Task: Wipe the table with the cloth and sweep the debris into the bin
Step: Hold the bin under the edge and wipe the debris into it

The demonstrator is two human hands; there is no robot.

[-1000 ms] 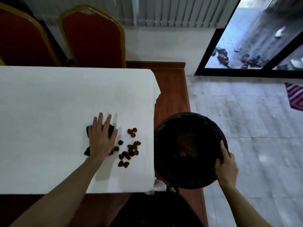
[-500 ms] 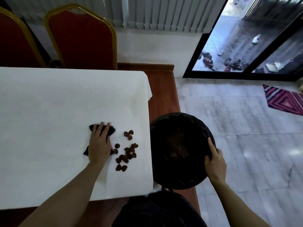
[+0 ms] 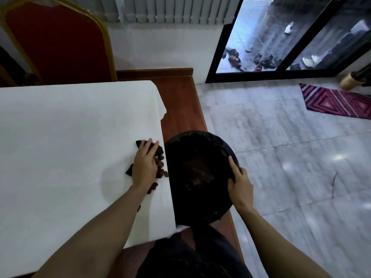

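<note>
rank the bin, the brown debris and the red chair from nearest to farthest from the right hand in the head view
1. bin: the right hand grips its rim on the near right side.
2. brown debris: across the bin, at the right edge of the table.
3. red chair: beyond the table's far edge, top left.

Pressing palm-down on cloth (image 3: 159,149) with left hand (image 3: 144,165) at centre frame, fingers straight and close together, pointing toward upper right; reaching in with bare left forearm from lower left; gripping bin (image 3: 200,140) rim with right hand (image 3: 240,187) just right of centre, index finger laid straight along rim, other fingers curled; coming in with bare right forearm from lower right.
</note>
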